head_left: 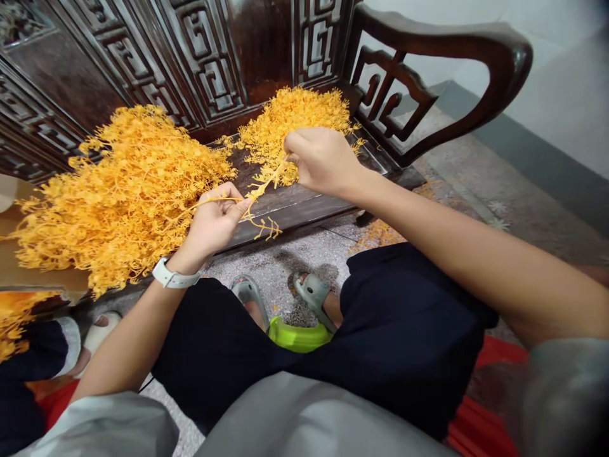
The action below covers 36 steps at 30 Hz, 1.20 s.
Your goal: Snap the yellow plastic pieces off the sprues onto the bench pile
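Observation:
Between my hands a thin, branched yellow plastic sprig (259,190) is stretched over the front edge of the bench. My left hand (216,216), with a pale watch on its wrist, pinches the sprig's lower-left stem. Higher up and to the right, my right hand (318,160) has its fingers closed on the sprig's other end. Behind my left hand spreads a big heap of yellow sprigs (137,190). A smaller pile of yellow sprigs (295,114) lies just beyond my right hand, which hides part of it.
The dark wooden bench (304,206) has a carved back (266,51) and a curved armrest (451,44) at right. Yellow bits (380,235) lie on the floor. A lime-green plastic piece (299,336) is between my feet. At lower left another person's leg (47,346) shows.

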Available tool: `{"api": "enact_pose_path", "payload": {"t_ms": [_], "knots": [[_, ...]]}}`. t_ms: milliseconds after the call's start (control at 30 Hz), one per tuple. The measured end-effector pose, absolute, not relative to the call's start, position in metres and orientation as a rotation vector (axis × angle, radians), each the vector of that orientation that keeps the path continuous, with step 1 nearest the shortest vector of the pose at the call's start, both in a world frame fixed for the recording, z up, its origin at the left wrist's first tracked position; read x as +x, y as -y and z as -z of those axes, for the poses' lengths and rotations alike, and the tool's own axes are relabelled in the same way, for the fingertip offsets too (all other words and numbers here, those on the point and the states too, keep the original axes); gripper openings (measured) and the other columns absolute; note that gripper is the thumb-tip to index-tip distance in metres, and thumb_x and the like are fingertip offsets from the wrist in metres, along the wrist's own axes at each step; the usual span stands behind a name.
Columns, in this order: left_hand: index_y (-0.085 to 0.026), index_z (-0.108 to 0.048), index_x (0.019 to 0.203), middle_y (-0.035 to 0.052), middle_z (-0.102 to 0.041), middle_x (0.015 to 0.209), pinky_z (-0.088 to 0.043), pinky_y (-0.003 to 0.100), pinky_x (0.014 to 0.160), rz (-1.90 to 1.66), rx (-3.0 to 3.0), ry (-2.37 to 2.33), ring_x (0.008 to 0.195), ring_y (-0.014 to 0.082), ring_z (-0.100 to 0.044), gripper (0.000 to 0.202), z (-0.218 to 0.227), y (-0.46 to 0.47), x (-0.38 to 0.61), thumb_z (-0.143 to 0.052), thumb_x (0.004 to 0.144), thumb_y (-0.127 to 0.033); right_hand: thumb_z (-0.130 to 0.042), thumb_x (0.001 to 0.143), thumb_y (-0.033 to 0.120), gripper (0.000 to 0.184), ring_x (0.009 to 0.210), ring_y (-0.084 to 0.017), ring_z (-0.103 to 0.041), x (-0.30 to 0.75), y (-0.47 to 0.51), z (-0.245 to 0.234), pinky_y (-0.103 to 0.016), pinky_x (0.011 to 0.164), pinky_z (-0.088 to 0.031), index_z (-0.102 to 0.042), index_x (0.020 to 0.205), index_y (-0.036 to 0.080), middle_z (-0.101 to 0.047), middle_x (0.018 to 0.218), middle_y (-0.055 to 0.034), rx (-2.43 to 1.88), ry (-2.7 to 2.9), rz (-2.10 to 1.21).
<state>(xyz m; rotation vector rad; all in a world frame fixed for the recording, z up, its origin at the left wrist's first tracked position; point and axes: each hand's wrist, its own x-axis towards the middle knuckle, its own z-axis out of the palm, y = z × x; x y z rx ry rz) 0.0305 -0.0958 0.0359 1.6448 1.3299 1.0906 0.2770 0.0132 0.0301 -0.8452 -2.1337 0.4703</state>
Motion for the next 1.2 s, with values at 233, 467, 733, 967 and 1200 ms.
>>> {"api": "enact_pose_path", "payload": {"t_ms": [233,467,733,967,1200], "knots": [[-0.022,-0.054,0.072,-0.0082,-0.034,0.05,-0.013,0.024,0.045,-1.139,1.666,-1.461,0.046,0.0082,-0.024,0.038,-0.041,0.107,0.023,-0.088,0.084,-0.037,-0.07,0.095,0.024,0.023,0.086,-0.024,-0.058,0.296,-0.035,-0.025,-0.04,0.083,-0.045,-0.049,0.084,0.026,-0.051,0.076,-0.0029,-1.002,2.143,-0.216],[-0.023,-0.066,0.083,-0.0087,-0.035,0.05,-0.011,0.028,0.046,-1.332,1.442,-1.459,0.045,0.0079,-0.021,0.034,-0.046,0.115,0.003,-0.088,0.088,-0.048,-0.09,0.084,0.048,0.038,0.062,-0.014,-0.047,0.353,-0.076,0.007,-0.036,0.066,-0.042,-0.059,0.081,0.027,-0.058,0.061,0.0001,-0.943,1.741,-0.699],[-0.022,-0.081,0.092,-0.0048,-0.042,0.056,-0.015,0.028,0.046,-1.333,1.492,-1.479,0.047,0.0087,-0.026,0.02,-0.048,0.112,0.014,-0.083,0.092,-0.042,-0.096,0.078,0.038,0.037,0.076,-0.021,-0.065,0.324,-0.065,0.004,-0.041,0.071,-0.057,-0.067,0.094,0.022,-0.069,0.079,-0.0039,-0.82,1.575,-1.326],[-0.024,-0.086,0.106,-0.0032,-0.045,0.06,-0.014,0.029,0.049,-1.286,1.496,-1.346,0.051,0.01,-0.026,0.022,-0.041,0.105,0.028,-0.079,0.096,-0.042,-0.084,0.091,0.036,0.028,0.097,-0.022,-0.062,0.294,-0.054,-0.01,-0.04,0.086,-0.055,-0.066,0.105,0.021,-0.07,0.108,-0.0105,-0.878,1.625,-0.881],[-0.023,-0.085,0.097,-0.0039,-0.047,0.059,-0.021,0.025,0.046,-1.279,1.335,-1.267,0.049,0.0078,-0.03,0.02,-0.042,0.096,0.041,-0.088,0.088,-0.041,-0.073,0.097,0.03,0.03,0.12,-0.032,-0.059,0.261,0.021,-0.047,-0.053,0.106,-0.048,-0.069,0.126,0.022,-0.063,0.127,-0.0126,-0.342,2.352,-0.439]]}}
